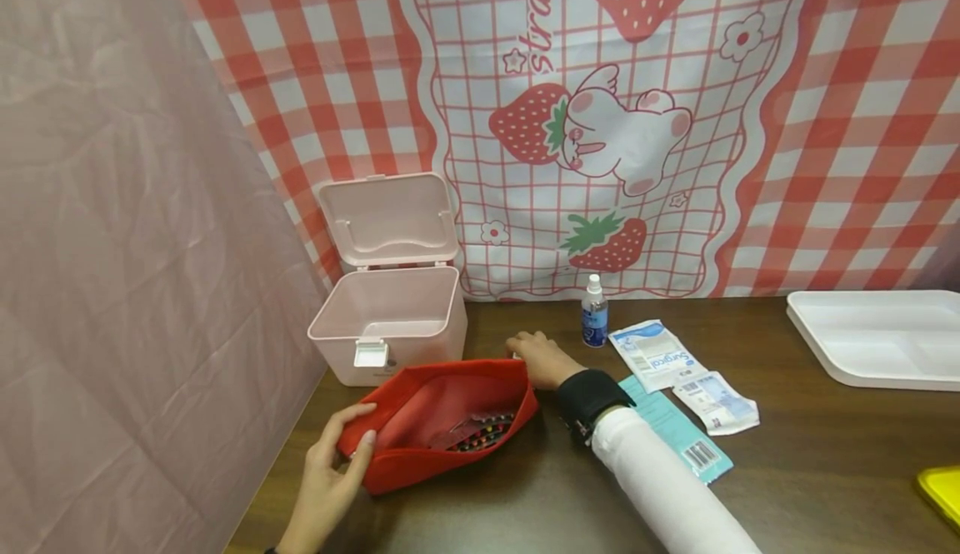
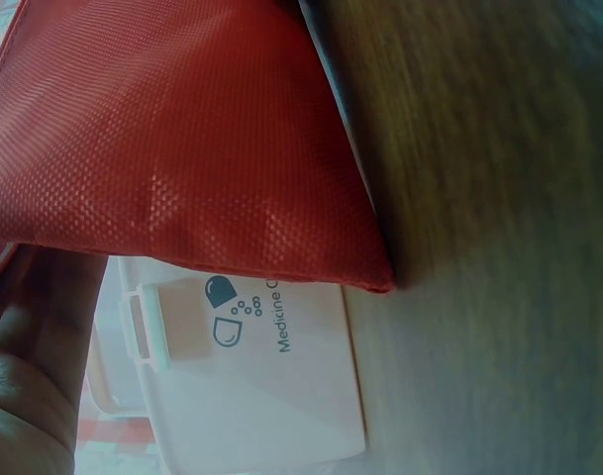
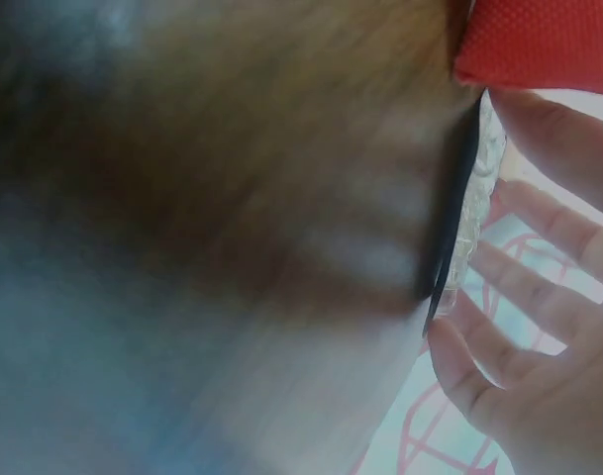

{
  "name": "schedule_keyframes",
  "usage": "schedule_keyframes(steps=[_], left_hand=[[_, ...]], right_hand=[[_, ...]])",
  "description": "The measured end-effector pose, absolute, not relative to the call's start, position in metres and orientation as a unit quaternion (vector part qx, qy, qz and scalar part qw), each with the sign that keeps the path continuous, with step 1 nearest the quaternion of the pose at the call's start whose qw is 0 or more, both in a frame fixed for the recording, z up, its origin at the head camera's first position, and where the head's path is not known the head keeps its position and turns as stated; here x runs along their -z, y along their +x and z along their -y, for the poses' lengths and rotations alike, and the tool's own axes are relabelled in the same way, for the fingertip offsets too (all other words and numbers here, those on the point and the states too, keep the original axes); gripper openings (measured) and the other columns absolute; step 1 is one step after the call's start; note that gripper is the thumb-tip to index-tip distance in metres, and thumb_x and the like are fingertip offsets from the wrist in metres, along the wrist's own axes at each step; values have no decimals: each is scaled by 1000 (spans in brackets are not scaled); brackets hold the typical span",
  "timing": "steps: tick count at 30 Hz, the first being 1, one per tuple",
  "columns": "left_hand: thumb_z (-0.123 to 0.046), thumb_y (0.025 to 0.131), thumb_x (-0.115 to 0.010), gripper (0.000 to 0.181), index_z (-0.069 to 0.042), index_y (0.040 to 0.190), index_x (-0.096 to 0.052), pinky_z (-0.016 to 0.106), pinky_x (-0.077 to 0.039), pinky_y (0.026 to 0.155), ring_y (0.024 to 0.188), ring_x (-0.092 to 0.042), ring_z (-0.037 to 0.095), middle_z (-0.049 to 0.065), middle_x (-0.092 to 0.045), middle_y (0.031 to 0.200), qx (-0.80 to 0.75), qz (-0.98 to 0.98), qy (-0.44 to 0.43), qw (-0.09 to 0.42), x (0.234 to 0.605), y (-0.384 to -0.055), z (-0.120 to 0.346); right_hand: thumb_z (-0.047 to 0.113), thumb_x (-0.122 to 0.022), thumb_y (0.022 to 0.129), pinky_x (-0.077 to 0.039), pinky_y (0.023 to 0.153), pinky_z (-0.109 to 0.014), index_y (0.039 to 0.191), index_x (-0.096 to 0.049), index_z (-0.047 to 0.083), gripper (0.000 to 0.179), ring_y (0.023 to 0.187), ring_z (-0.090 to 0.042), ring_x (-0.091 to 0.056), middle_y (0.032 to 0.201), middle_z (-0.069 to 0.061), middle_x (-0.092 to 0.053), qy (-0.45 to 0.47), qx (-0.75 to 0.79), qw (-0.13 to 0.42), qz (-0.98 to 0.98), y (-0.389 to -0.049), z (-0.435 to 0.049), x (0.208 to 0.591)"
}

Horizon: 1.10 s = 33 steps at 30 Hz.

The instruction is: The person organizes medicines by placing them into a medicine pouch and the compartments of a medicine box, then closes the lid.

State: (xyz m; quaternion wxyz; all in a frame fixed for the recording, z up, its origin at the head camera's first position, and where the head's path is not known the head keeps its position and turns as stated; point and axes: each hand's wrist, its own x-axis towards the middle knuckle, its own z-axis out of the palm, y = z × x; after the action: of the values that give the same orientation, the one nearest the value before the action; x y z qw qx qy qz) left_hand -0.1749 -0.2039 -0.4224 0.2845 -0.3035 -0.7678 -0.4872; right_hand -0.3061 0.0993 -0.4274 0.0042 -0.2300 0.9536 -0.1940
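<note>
A red fabric pouch (image 1: 412, 472) lies open-mouthed on the table, several blister packs (image 1: 483, 433) with coloured pills visible inside. My left hand (image 1: 330, 462) grips the pouch's left end, thumb over the near rim and fingers at the far side. Just beyond its right end, my right hand (image 1: 551, 362) is low at the tabletop. In the right wrist view, that hand's thumb and fingers curl round a flat, clear-bumped pack (image 3: 469, 223) with a dark edge, which looks like a blister pack. The head view mostly hides this pack behind the hand.
Behind the pouch stands a pink medicine box (image 1: 390, 312) with its lid raised. A small spray bottle (image 1: 595, 316), a surgical packet (image 1: 658, 354), a smaller white packet (image 1: 720, 404) and a teal packet (image 1: 667, 425) are right of centre. Farther right are a white tray (image 1: 817, 346) and a yellow object (image 1: 941, 491).
</note>
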Motion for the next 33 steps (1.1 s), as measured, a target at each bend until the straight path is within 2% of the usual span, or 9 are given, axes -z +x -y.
schedule_keyframes(steps=[6, 11, 17, 21, 29, 33], left_hand=[[17, 79, -55, 40, 3, 117, -53, 15, -49, 59, 78, -57, 3, 17, -61, 102, 492, 767, -301, 281, 423, -175, 203], [15, 80, -56, 39, 2, 117, -53, 16, -49, 59, 77, -57, 3, 16, -61, 101, 494, 775, -285, 272, 423, -174, 203], [15, 80, -56, 39, 2, 117, -53, 15, -49, 59, 77, -57, 2, 17, -61, 101, 493, 773, -290, 276, 423, -173, 202], [16, 80, -56, 39, 3, 116, -53, 15, -49, 59, 77, -57, 2, 17, -61, 101, 494, 769, -294, 279, 423, -173, 203], [15, 80, -56, 38, 2, 116, -54, 16, -49, 59, 77, -57, 2, 16, -62, 101, 497, 774, -283, 273, 424, -173, 202], [15, 80, -56, 38, 2, 116, -54, 16, -49, 59, 77, -58, 2, 16, -62, 101, 497, 773, -284, 273, 423, -173, 202]], right_hand=[[18, -66, 77, -36, 79, -44, 112, -56, 10, 37, 95, -31, -46, 110, -12, -61, -217, 214, -22, -952, -303, -104, 430], [25, -75, 69, -30, 76, -40, 113, -56, 12, 50, 98, -30, -40, 111, -11, -55, -207, 205, -39, -956, -300, -109, 428], [18, -80, 58, -35, 69, -39, 88, -62, 12, 36, 91, -28, -37, 96, -10, -47, -207, 180, -52, -960, -297, -116, 423], [22, -80, 60, -38, 63, -36, 78, -63, 14, 26, 86, -26, -37, 88, -7, -46, -222, 171, -72, -957, -293, -121, 421], [34, -77, 66, -33, 61, -27, 81, -67, 17, 25, 79, -20, -40, 82, 0, -51, -253, 157, -84, -951, -279, -136, 410], [29, -75, 71, -38, 61, -28, 79, -65, 19, 16, 76, -18, -47, 80, 2, -55, -263, 139, -82, -951, -270, -144, 402]])
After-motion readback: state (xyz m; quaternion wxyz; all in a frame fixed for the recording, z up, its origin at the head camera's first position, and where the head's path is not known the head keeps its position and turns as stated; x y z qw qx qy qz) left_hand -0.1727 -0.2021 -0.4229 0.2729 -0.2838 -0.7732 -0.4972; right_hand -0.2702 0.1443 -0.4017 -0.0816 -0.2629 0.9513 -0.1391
